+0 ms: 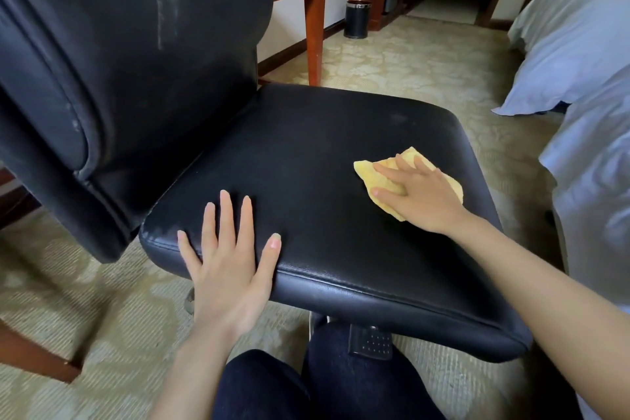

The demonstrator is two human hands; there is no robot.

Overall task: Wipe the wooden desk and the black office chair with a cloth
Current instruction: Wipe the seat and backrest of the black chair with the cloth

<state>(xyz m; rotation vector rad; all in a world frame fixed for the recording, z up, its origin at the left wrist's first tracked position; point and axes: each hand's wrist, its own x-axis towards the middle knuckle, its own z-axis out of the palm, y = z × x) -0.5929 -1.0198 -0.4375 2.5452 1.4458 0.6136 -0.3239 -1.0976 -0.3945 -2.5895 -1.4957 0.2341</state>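
Yellow crumpled cleaning cloth (pixel 409 181) pinned flat to the black leather seat of the office chair (pixel 306 164), toward its far right part, under the right hand (pixel 421 194). Fingers straight and spread over the fabric, pressing rather than pinching, likely so the whole palm drags the cloth across the leather. Left of that press, on the near left corner of the seat, left hand (pixel 228 259) laid flat with fingers splayed, gripping nothing, seemingly to brace the swivel seat against turning under the wiping. Above the left hand, black backrest (pixel 136 44) marked with pale smears, apparently not yet cleaned. Beyond the cloth, brown wooden desk leg (pixel 315 34), small black cylindrical bin (pixel 357 19) on patterned carpet. Right of the cloth, white bedding (pixel 579 54).
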